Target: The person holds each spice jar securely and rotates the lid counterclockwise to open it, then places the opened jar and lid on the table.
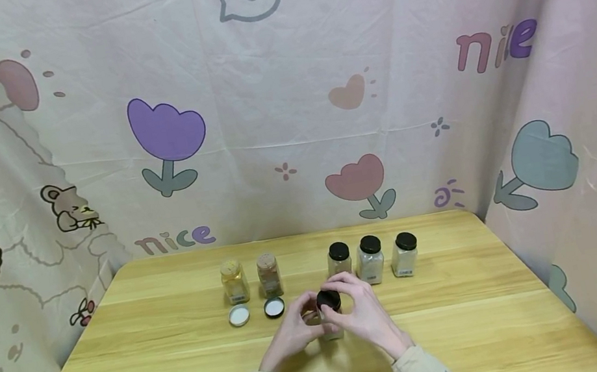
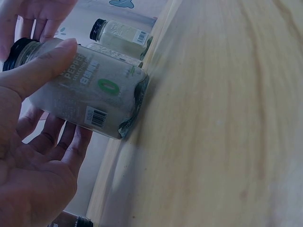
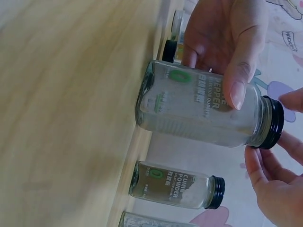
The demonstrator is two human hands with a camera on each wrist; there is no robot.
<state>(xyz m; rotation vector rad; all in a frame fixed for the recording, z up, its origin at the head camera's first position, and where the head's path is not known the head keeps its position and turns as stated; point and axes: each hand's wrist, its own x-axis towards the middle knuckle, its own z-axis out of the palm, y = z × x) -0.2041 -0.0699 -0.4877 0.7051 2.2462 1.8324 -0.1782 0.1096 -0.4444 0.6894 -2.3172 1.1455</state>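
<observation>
A clear glass pepper jar (image 2: 104,90) with a pale powder inside stands upright on the table in front of the person. My left hand (image 1: 293,328) grips its body, thumb along the labelled side in the left wrist view. At the top, my right hand (image 1: 363,310) holds the black lid (image 3: 274,123) between thumb and fingers. The lid sits on the jar's neck; whether it is loose cannot be told. Behind the hands, a capped jar labelled cumin powder (image 3: 165,187) shows in the right wrist view.
Toward the back left stand two uncapped jars, one with yellow powder (image 1: 235,287), one with brown powder (image 1: 269,279). Before them lie a pale lid (image 1: 239,315) and a black-rimmed lid (image 1: 274,307). Two more black-capped jars (image 1: 371,263) (image 1: 405,259) stand at back right. A printed curtain (image 1: 264,119) hangs behind.
</observation>
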